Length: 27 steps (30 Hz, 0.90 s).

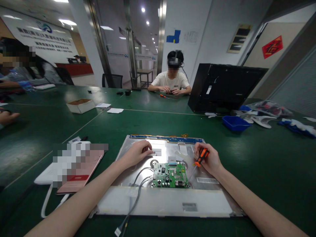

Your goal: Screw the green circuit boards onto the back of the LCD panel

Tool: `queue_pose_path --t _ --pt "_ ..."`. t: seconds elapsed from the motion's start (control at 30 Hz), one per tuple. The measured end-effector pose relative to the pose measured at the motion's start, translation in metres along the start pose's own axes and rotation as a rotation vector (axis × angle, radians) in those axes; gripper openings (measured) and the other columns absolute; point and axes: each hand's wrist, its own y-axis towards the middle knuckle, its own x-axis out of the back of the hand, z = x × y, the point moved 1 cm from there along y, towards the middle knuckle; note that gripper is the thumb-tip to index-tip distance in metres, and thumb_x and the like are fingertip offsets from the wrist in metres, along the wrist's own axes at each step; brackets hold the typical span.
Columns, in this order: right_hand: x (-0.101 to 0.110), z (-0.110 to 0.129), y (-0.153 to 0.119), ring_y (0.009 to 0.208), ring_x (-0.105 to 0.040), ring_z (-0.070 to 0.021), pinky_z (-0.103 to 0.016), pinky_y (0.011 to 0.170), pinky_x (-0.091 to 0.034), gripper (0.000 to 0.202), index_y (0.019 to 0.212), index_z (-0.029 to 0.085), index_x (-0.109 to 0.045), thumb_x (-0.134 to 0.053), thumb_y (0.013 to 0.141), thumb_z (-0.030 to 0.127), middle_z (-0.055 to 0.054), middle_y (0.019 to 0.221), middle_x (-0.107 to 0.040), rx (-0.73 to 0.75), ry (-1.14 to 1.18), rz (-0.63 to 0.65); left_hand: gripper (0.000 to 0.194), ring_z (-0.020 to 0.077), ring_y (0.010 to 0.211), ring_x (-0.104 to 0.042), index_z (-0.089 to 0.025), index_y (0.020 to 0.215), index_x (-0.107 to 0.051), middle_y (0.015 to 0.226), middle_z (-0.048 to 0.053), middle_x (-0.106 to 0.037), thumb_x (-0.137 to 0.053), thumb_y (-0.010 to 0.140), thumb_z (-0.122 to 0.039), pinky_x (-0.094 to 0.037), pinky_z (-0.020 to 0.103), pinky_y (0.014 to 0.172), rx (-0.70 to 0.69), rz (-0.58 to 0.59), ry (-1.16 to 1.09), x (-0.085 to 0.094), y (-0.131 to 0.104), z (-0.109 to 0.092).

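A silvery display panel lies flat on the green table, with a green circuit board at its middle and a blue strip board along its far edge. Grey cables run from the circuit board's left side over the near edge. My right hand is closed around an orange and black screwdriver, whose thin shaft slants down toward the board's right side. My left hand rests over the panel's upper left, fingers bent together near small bits on the metal; what it pinches, if anything, is too small to name.
Left of the panel are a pink booklet and a white device with a cable. A blue tray and a black monitor stand at the back right. An open box sits back left. A person sits opposite.
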Motion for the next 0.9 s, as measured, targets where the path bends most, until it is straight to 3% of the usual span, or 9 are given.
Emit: queue_pose_path --t 0.17,0.37,0.9 --pt "0.001 0.0 -0.001 0.034 -0.03 -0.0078 -0.023 0.032 -0.021 0.03 0.061 0.018 -0.06 -0.049 0.081 0.038 0.0 0.044 -0.05 -0.006 -0.003 0.004 0.019 0.0147 0.063 -0.05 -0.017 0.081 -0.062 0.069 0.0 -0.057 -0.055 0.089 -0.033 -0.034 0.025 0.057 0.002 0.001 -0.013 0.004 -0.002 -0.004" --pt "0.002 -0.002 -0.001 0.035 -0.031 -0.0074 -0.022 0.032 -0.023 0.031 0.062 0.018 -0.06 -0.048 0.082 0.037 0.0 0.046 -0.049 -0.009 0.001 0.006 0.019 0.015 0.067 -0.053 -0.017 0.079 -0.063 0.074 0.001 -0.06 -0.055 0.091 -0.029 -0.036 0.026 0.062 -0.084 0.046 0.017 -0.008 -0.004 -0.001" --pt "0.003 -0.005 0.012 0.032 -0.027 -0.0061 -0.02 0.033 -0.025 0.032 0.059 0.017 -0.059 -0.048 0.082 0.037 0.001 0.041 -0.047 0.015 0.003 -0.001 0.018 0.0154 0.069 -0.053 -0.017 0.083 -0.062 0.079 0.002 -0.062 -0.053 0.093 -0.03 -0.036 0.025 0.062 -0.093 0.059 0.047 -0.018 -0.002 0.001"
